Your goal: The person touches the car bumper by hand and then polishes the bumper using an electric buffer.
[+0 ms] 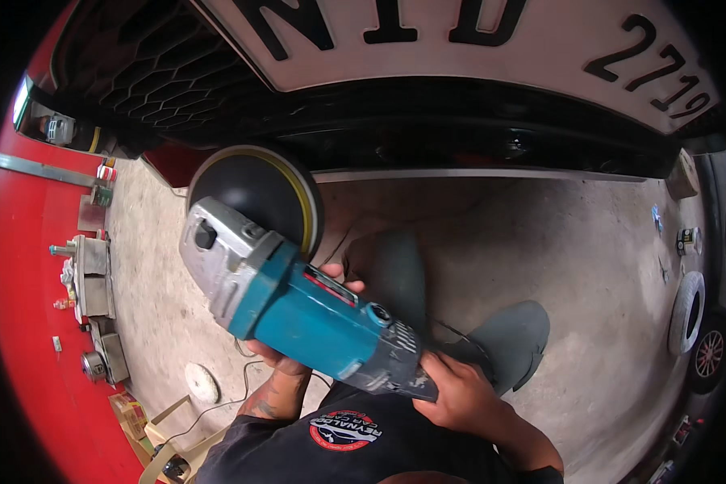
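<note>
A teal electric polisher with a grey metal gear head lies slantwise across the front of my body. My left hand supports its body from below, with fingertips showing on the far side. At the dark rear end of the tool, my right hand is closed around the housing. The round pad, dark with a yellow ring and a pale edge, is at the upper left. It overlaps the lower edge of a car's black bumper in view; whether they touch I cannot tell.
Above the bumper are a licence plate and a honeycomb grille. A white round pad rests on the concrete floor beside a power cord and cardboard box. A tire and a can stand right.
</note>
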`<state>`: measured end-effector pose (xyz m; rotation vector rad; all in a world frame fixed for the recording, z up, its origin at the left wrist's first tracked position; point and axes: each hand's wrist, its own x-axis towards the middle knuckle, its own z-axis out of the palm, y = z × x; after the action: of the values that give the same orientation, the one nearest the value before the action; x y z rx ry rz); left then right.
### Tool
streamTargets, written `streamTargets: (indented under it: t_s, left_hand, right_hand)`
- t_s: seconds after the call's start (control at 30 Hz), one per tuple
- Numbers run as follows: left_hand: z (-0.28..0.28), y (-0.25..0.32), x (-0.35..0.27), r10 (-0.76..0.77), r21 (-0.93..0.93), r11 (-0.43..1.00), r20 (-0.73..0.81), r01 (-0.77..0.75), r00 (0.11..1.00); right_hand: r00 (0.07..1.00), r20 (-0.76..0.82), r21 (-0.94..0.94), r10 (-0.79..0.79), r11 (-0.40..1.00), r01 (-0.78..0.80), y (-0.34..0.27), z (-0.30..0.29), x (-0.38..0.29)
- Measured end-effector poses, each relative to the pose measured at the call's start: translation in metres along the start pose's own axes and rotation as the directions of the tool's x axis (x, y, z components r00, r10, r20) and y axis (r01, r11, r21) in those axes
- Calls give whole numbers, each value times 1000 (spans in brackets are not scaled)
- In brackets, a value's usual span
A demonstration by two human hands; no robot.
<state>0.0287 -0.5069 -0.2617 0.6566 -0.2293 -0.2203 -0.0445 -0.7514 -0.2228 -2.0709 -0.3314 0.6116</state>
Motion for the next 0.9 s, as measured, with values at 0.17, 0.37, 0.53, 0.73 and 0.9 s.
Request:
streamTargets:
  t_s: [0.17,0.37,0.53,0.73,0.9]
  left_hand:
    - [29,-31,10,-222,-79,970,84,228,972]
    - [24,-86,2,-530,165,847,169,506,831]
    - [64,-130,33,-562,167,826,299,538,771]
    - [109,-175,82,-616,292,787,396,543,681]
    - [96,-160,68,-628,278,778,356,563,691]
  right_hand:
    - [973,-191,95,132,989,-116,31,19,-46]
    - [863,-384,237,327,939,-250,57,55,-101]
    - [699,-507,447,505,847,-288,69,87,-125]
    - [440,-561,709,701,681,-182,69,82,-113]
    - [478,-553,714,682,684,-150,51,78,-111]
